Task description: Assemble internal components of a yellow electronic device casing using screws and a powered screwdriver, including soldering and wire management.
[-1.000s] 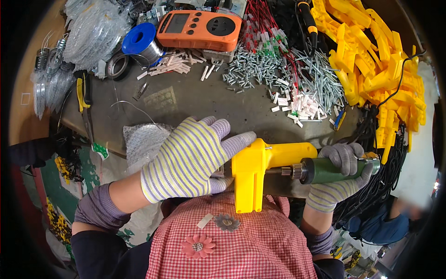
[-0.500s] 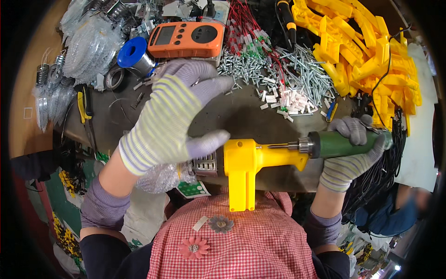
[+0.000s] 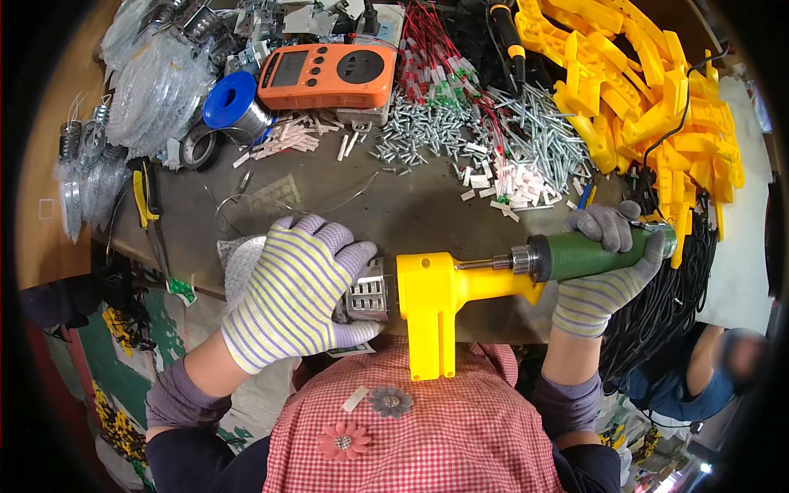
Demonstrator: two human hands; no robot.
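In front of my apron lies a yellow plastic housing [image 3: 431, 296], its handle part pointing toward me. A slotted metal sleeve [image 3: 367, 297] is joined to its left end, partly wrapped in clear bubble wrap [image 3: 241, 261]. My left hand [image 3: 289, 287] is closed around this sleeve, thumb below and fingers above. My right hand [image 3: 606, 267] grips a green electric screwdriver [image 3: 582, 255], held level. Its bit [image 3: 481, 264] points left along the housing's narrow arm, and its tip reaches into the body, out of sight.
Screws [image 3: 423, 123], white connectors [image 3: 526, 187] and red wires [image 3: 431, 41] lie at the back. An orange meter [image 3: 327, 76], blue solder spool [image 3: 236, 103] and yellow-handled pliers [image 3: 146, 197] sit left. Yellow housings [image 3: 633, 90] and black cables [image 3: 662, 320] fill the right. A person [image 3: 711, 370] is at far right.
My left hand has come down toward me and closed on the metal sleeve. The screwdriver has shifted left, its bit now deeper in the housing. White sticks behind my hand are uncovered.
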